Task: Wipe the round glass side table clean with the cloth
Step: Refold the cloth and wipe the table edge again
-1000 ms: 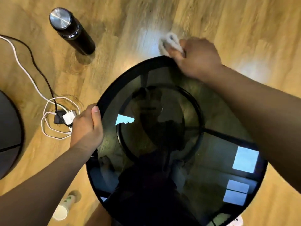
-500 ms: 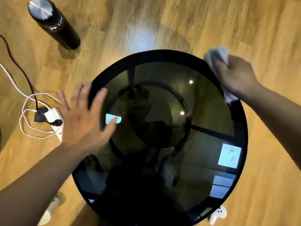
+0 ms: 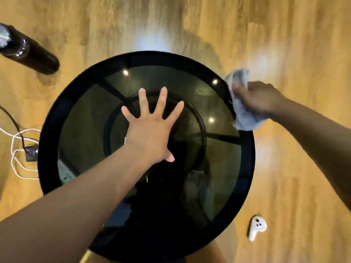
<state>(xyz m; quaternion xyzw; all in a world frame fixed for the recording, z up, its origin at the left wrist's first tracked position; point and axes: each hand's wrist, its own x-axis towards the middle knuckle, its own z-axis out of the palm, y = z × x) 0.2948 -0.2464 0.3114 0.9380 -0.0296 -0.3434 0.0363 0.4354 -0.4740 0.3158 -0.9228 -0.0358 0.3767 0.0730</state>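
Left hand (image 3: 150, 130) is splayed wide, looks flat on the middle of the glass surface (image 3: 85, 120) — that palm could leave fresh prints right where it's meant to be clean, and leaning hard might rock it. Right hand (image 3: 260, 99) grips the bunched cloth (image 3: 245, 119) at the far-right rim; it could slip off the edge. Glass looks dark, glossy, round, black-rimmed — standing on the wood floor (image 3: 284, 35).

Glossy glass table (image 3: 91, 118), soft cloth (image 3: 245, 118), wood floor (image 3: 296, 54)
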